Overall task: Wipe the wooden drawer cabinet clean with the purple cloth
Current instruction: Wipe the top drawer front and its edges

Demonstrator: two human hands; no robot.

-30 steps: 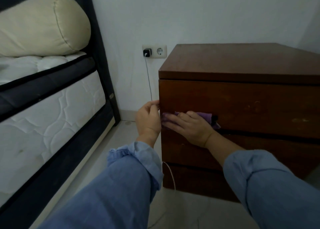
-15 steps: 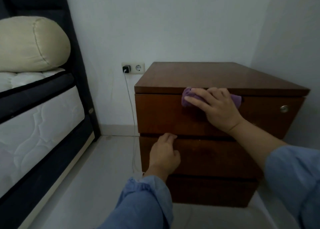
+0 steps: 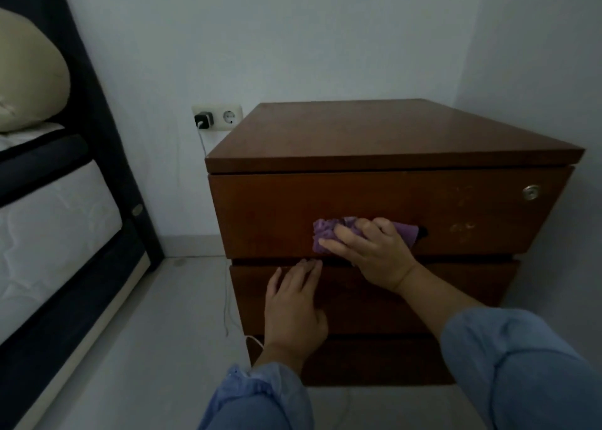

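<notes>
**Cloth pressed to the top drawer front, unwiped marks off to the right**

The purple cloth [image 3: 329,239] is held flat against the lower middle of the top drawer front [image 3: 267,211] of the wooden drawer cabinet [image 3: 374,136]. It is pinned there by the right hand [image 3: 374,253], whose fingers are spread and curled over the bunched fabric; the cloth is pressed rather than clenched. Its long axis is laid roughly level, along the width of the drawer, with one end showing left of the fingers and the other end showing past the knuckles on the right.

The left hand [image 3: 293,306] is laid open, palm down, on the second drawer front [image 3: 472,286], just below and left of the cloth; nothing is gripped by it, and it appears to be used as a brace.

Pale marks [image 3: 462,214] are seen on the same drawer front, to the right of the cloth and short of the round lock [image 3: 531,192]. They lie on the right hand's own side, so a level sweep to the right is judged the likely next stroke. The lower drawer fronts and the top are judged still to be covered.
</notes>
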